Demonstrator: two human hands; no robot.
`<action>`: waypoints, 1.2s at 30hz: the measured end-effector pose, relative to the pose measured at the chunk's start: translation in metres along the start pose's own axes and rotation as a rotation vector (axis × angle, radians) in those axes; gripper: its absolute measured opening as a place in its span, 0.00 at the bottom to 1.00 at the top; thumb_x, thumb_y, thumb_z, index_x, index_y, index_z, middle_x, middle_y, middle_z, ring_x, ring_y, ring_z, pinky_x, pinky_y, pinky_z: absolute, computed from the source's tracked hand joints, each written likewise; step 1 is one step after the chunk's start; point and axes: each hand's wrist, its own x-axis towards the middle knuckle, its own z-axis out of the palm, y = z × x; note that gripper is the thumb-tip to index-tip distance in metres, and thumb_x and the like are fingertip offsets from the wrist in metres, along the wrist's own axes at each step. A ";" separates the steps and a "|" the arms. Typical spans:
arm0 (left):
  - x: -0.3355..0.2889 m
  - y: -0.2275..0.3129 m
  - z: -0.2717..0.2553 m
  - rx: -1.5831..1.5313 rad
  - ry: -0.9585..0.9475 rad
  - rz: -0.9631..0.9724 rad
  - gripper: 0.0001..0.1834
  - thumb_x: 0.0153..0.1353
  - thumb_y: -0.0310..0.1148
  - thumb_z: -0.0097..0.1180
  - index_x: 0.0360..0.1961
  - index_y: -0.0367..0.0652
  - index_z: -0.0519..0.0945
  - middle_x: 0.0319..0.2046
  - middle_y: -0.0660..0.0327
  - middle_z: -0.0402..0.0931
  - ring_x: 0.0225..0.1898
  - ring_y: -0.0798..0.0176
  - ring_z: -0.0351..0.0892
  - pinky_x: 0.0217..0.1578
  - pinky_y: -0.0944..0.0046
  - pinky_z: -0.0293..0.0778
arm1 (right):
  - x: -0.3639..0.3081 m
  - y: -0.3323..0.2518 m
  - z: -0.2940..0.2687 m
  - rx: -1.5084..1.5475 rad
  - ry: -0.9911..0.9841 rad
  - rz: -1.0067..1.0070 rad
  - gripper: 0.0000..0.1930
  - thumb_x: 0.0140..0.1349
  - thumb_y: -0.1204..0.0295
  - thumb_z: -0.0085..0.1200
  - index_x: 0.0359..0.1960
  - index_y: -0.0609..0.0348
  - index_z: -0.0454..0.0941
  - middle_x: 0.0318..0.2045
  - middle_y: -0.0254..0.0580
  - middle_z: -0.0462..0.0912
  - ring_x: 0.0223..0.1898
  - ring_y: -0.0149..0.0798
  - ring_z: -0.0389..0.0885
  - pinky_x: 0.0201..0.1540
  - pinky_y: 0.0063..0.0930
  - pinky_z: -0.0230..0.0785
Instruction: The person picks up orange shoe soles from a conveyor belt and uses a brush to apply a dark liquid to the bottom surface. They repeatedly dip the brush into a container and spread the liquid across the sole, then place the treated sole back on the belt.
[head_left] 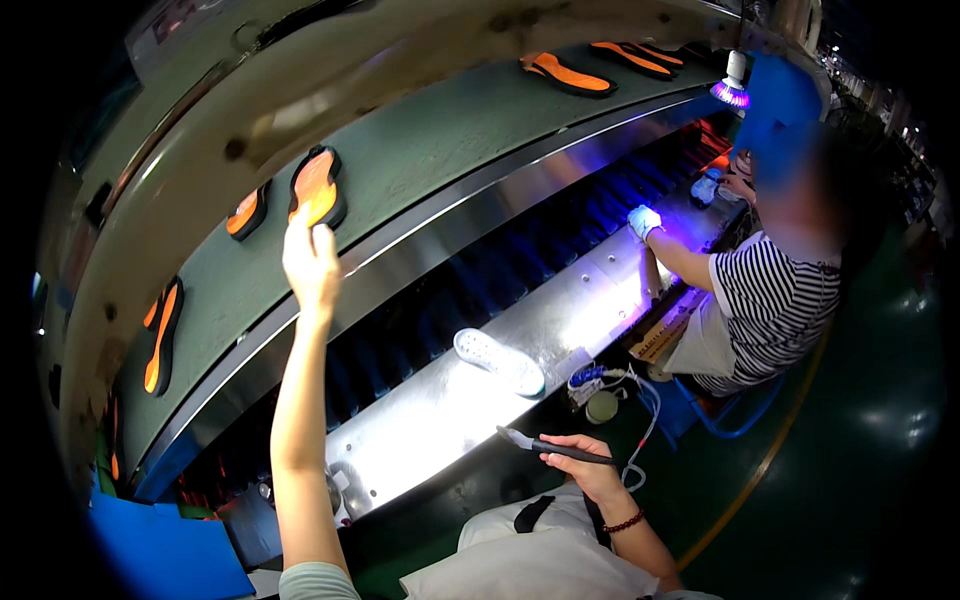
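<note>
My left hand (312, 268) reaches up over the green conveyor belt, its fingers closed on the near end of an orange and black shoe sole (318, 185). Another orange sole (245, 212) lies just left of it on the belt. In my right hand (590, 468), low in front of my body, is a black-handled brush (570, 450) with a pale tip pointing left. Between my two hands, a white shoe sole (497, 360) rests on the brightly lit metal ledge.
More orange soles (570, 77) lie along the belt (420, 150). Dark slots run below its metal edge. To the right sits a co-worker in a striped shirt (775, 300), one gloved hand over the ledge (420, 430). A lamp (733, 80) hangs above; a cable and small jar (602, 406) are near my right hand.
</note>
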 end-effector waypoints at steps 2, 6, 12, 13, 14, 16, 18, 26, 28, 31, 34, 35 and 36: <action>0.013 0.037 0.049 0.074 -0.157 0.168 0.21 0.55 0.35 0.46 0.48 0.36 0.70 0.48 0.48 0.69 0.51 0.49 0.66 0.54 0.57 0.58 | 0.014 -0.010 -0.018 -0.032 -0.012 0.003 0.14 0.50 0.83 0.54 0.41 0.67 0.74 0.42 0.45 0.77 0.39 0.32 0.77 0.45 0.19 0.69; 0.039 0.108 0.157 0.122 -0.367 0.492 0.24 0.55 0.39 0.46 0.52 0.39 0.66 0.52 0.50 0.64 0.56 0.50 0.61 0.56 0.55 0.55 | 0.038 -0.037 -0.043 -0.006 0.013 -0.037 0.12 0.49 0.86 0.53 0.37 0.69 0.74 0.42 0.51 0.76 0.36 0.35 0.79 0.41 0.23 0.72; 0.059 0.165 0.318 0.000 -0.483 0.454 0.29 0.56 0.44 0.45 0.55 0.37 0.61 0.54 0.47 0.62 0.56 0.48 0.60 0.55 0.54 0.55 | 0.052 -0.066 -0.084 -0.001 0.113 -0.103 0.11 0.49 0.86 0.53 0.36 0.69 0.74 0.37 0.52 0.78 0.31 0.34 0.79 0.36 0.22 0.72; 0.062 0.170 0.342 -0.018 -0.484 0.422 0.30 0.55 0.44 0.46 0.56 0.37 0.60 0.54 0.47 0.61 0.55 0.48 0.60 0.55 0.54 0.56 | 0.053 -0.067 -0.094 0.011 0.133 -0.088 0.10 0.49 0.86 0.53 0.35 0.69 0.74 0.36 0.52 0.78 0.30 0.33 0.79 0.36 0.23 0.72; 0.065 0.179 0.363 -0.047 -0.485 0.389 0.31 0.54 0.44 0.47 0.56 0.37 0.59 0.54 0.47 0.61 0.55 0.48 0.61 0.54 0.54 0.56 | 0.054 -0.067 -0.105 0.044 0.144 -0.110 0.10 0.49 0.86 0.53 0.35 0.70 0.74 0.33 0.52 0.78 0.28 0.33 0.78 0.34 0.24 0.73; 0.079 0.187 0.397 -0.096 -0.523 0.342 0.33 0.54 0.42 0.49 0.57 0.36 0.57 0.55 0.47 0.59 0.55 0.49 0.61 0.54 0.54 0.56 | 0.053 -0.072 -0.117 0.127 0.196 -0.081 0.11 0.48 0.86 0.54 0.36 0.70 0.74 0.35 0.50 0.78 0.32 0.35 0.79 0.38 0.24 0.73; 0.091 0.185 0.421 -0.117 -0.466 0.291 0.32 0.51 0.39 0.54 0.56 0.40 0.60 0.53 0.50 0.63 0.53 0.53 0.64 0.53 0.55 0.57 | 0.051 -0.087 -0.120 0.127 0.234 -0.005 0.12 0.48 0.86 0.55 0.36 0.70 0.74 0.36 0.49 0.78 0.35 0.36 0.79 0.42 0.23 0.72; 0.114 0.148 0.408 0.305 -0.641 0.463 0.13 0.53 0.44 0.51 0.28 0.44 0.76 0.27 0.57 0.77 0.34 0.55 0.75 0.45 0.58 0.63 | 0.080 -0.090 -0.131 0.098 0.071 0.097 0.12 0.48 0.85 0.55 0.37 0.68 0.76 0.34 0.45 0.79 0.34 0.32 0.79 0.40 0.20 0.71; 0.115 0.135 0.379 0.245 -0.662 0.542 0.13 0.53 0.43 0.51 0.28 0.43 0.75 0.27 0.56 0.76 0.35 0.55 0.75 0.44 0.59 0.64 | 0.091 -0.102 -0.127 0.052 0.014 0.104 0.12 0.48 0.84 0.55 0.37 0.68 0.76 0.34 0.44 0.79 0.33 0.31 0.78 0.38 0.19 0.70; 0.115 0.130 0.323 0.064 -0.764 0.549 0.12 0.53 0.38 0.51 0.30 0.39 0.74 0.31 0.54 0.74 0.39 0.52 0.72 0.42 0.58 0.66 | 0.110 -0.100 -0.133 -0.011 -0.116 -0.040 0.10 0.49 0.85 0.54 0.36 0.70 0.73 0.37 0.52 0.78 0.33 0.34 0.78 0.37 0.23 0.72; 0.097 0.112 0.248 -0.022 -0.764 0.354 0.10 0.53 0.31 0.52 0.35 0.37 0.73 0.35 0.52 0.72 0.40 0.50 0.70 0.41 0.58 0.66 | 0.119 -0.114 -0.126 -0.116 -0.147 0.037 0.10 0.49 0.84 0.54 0.35 0.68 0.74 0.37 0.48 0.78 0.33 0.31 0.78 0.38 0.21 0.72; 0.088 0.105 0.224 0.005 -0.738 0.307 0.09 0.53 0.29 0.52 0.35 0.38 0.73 0.34 0.52 0.71 0.39 0.50 0.70 0.40 0.59 0.67 | 0.122 -0.118 -0.126 -0.145 -0.163 0.046 0.10 0.49 0.83 0.54 0.35 0.67 0.75 0.37 0.47 0.78 0.33 0.31 0.78 0.38 0.21 0.71; 0.076 0.104 0.197 0.021 -0.682 0.258 0.10 0.53 0.27 0.52 0.36 0.37 0.72 0.34 0.52 0.70 0.38 0.50 0.70 0.40 0.59 0.67 | 0.123 -0.120 -0.125 -0.143 -0.206 0.042 0.09 0.50 0.82 0.54 0.35 0.67 0.75 0.37 0.45 0.79 0.33 0.29 0.77 0.38 0.20 0.71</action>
